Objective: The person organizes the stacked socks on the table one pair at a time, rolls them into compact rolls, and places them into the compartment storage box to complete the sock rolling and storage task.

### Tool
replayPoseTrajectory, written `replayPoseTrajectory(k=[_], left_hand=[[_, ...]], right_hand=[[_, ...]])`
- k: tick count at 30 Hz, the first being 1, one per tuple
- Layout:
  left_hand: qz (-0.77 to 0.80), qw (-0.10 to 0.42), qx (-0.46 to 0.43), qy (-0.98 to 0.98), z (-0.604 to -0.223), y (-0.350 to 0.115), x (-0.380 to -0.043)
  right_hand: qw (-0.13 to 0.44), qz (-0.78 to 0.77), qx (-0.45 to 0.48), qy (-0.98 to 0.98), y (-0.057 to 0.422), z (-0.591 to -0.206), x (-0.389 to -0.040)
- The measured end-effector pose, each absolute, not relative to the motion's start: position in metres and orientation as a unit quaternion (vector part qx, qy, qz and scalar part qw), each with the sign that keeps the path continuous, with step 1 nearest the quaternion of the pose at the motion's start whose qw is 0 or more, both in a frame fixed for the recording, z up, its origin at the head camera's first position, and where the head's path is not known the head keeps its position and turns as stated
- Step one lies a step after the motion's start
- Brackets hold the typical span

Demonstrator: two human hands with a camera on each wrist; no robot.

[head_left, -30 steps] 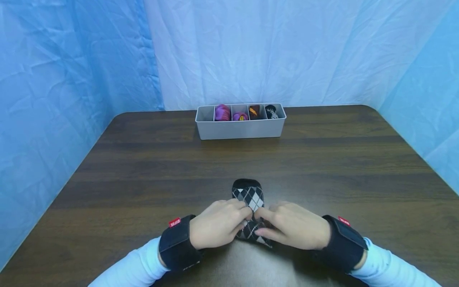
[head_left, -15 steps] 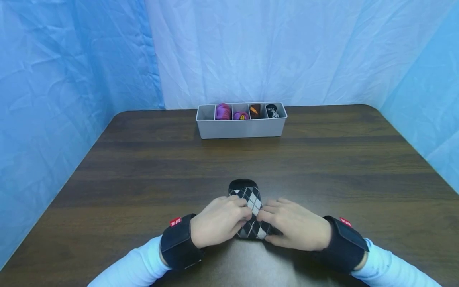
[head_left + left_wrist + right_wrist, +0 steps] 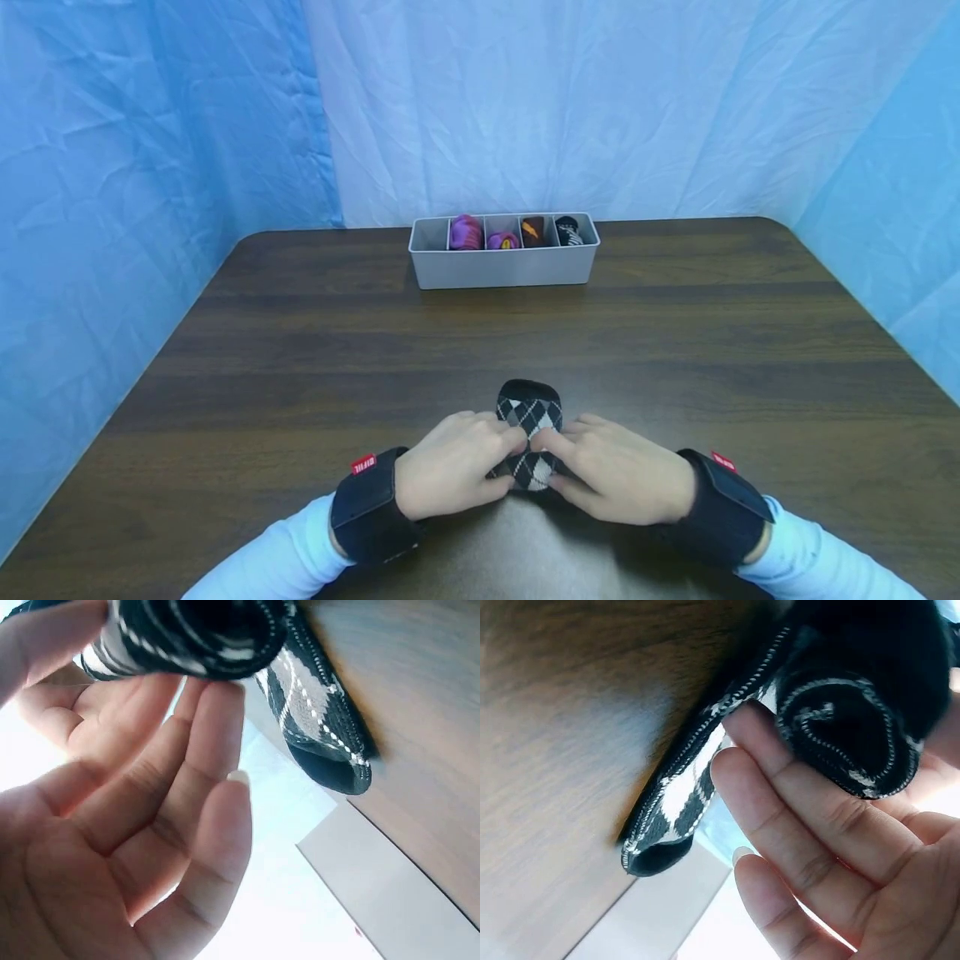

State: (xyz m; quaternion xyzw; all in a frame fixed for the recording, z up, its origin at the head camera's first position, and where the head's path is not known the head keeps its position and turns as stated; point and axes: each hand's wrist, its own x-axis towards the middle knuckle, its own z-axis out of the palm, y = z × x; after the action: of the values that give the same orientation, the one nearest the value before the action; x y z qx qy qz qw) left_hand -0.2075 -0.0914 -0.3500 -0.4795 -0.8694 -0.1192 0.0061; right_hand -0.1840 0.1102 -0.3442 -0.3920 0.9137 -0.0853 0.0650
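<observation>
A black sock (image 3: 529,410) with a grey and white argyle pattern lies between my two hands, its far part flat on the table and its near part rolled up. My left hand (image 3: 459,465) holds the left side of the roll, thumb on the near side. From the right, my right hand (image 3: 622,471) holds the roll between thumb and fingers. The left wrist view shows one end of the sock roll (image 3: 214,637) above the fingers. Coiled layers show at the roll's other end (image 3: 847,742) in the right wrist view, beside the flat sock part (image 3: 679,799).
At the far side of the brown wooden table (image 3: 300,350) stands a light grey divided box (image 3: 504,271). Rolled purple socks (image 3: 467,233), a brown and orange one (image 3: 533,232) and a black and white one (image 3: 568,232) sit in its compartments. Blue cloth (image 3: 525,100) hangs behind.
The sock swung left, then back right between my hands, and its near part is now rolled up more compactly. Both hands stay in nearly the same place while the fingers shift.
</observation>
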Motion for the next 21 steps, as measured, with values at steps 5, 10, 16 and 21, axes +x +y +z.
replayPoseTrajectory(k=[5, 10, 16, 21], left_hand=[[-0.143, -0.015, -0.485, -0.862, -0.3500, -0.0924, -0.2078], [-0.154, -0.058, -0.485, -0.859, -0.3480, -0.0926, -0.2078], [-0.167, -0.088, -0.497, -0.847, -0.3478, -0.0910, -0.2077], [-0.146, -0.004, -0.504, -0.851, -0.3507, -0.0892, -0.2040]], right_hand=[[0.047, -0.091, -0.404, 0.909, 0.1096, -0.3454, -0.1844], [0.045, -0.057, -0.421, 0.904, 0.1104, -0.3455, -0.1844], [0.014, -0.061, -0.457, 0.887, 0.1119, -0.3465, -0.1845], [-0.005, -0.062, -0.464, 0.884, 0.1115, -0.3478, -0.1841]])
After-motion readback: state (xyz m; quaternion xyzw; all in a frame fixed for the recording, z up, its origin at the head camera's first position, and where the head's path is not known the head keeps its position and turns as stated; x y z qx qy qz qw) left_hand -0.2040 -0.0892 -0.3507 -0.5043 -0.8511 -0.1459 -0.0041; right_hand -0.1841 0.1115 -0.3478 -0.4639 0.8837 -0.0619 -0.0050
